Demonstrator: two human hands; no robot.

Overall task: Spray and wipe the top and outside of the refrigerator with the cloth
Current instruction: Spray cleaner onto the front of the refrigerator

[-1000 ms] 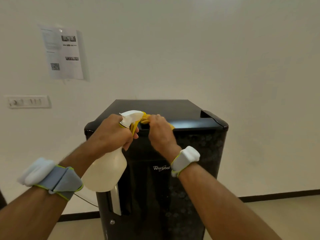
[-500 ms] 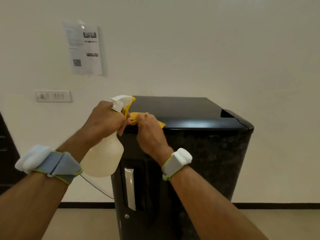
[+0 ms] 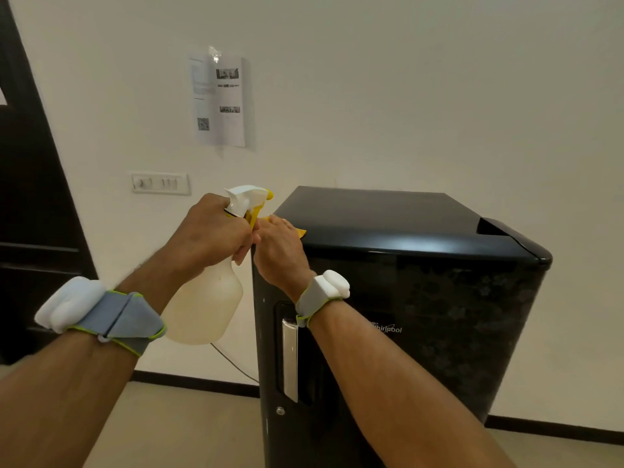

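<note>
Your left hand [image 3: 212, 231] gripped the spray bottle [image 3: 206, 298] beside the black refrigerator [image 3: 422, 298], while your right hand [image 3: 280, 248] pressed the yellow cloth [image 3: 300, 233] on its top front-left corner.

Operator: bare forearms, no sleeves, one band per wrist.
Left wristband [image 3: 101, 312] and right wristband [image 3: 319, 295]: grey fabric strap, lime-green edge piping, white rounded module mounted on the outer side.
</note>
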